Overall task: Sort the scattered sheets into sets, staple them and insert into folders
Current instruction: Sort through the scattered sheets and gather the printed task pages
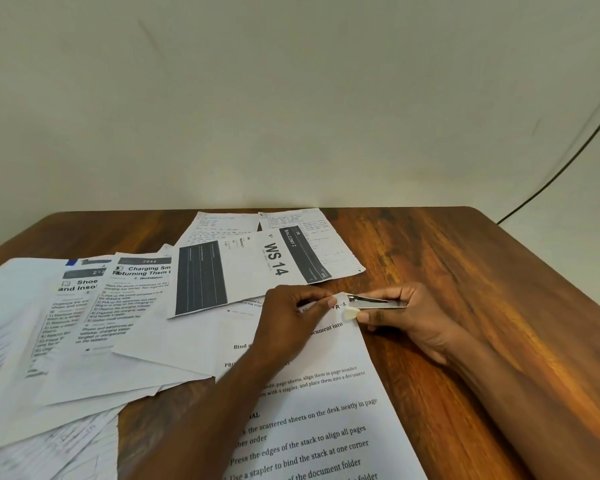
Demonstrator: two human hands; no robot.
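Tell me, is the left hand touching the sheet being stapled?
Touching. The head view shows the left hand pressing on the sheet near its top corner.

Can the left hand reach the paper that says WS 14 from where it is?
Probably yes. The left hand rests on the instruction sheet, just below the WS 14 sheet, which lies on top of the pile with nothing between. But the hand is pressing that sheet's corner beside the stapler.

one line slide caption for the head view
Left hand pins the printed sheet while right hand brings a small metal stapler to its top corner on the wooden desk.
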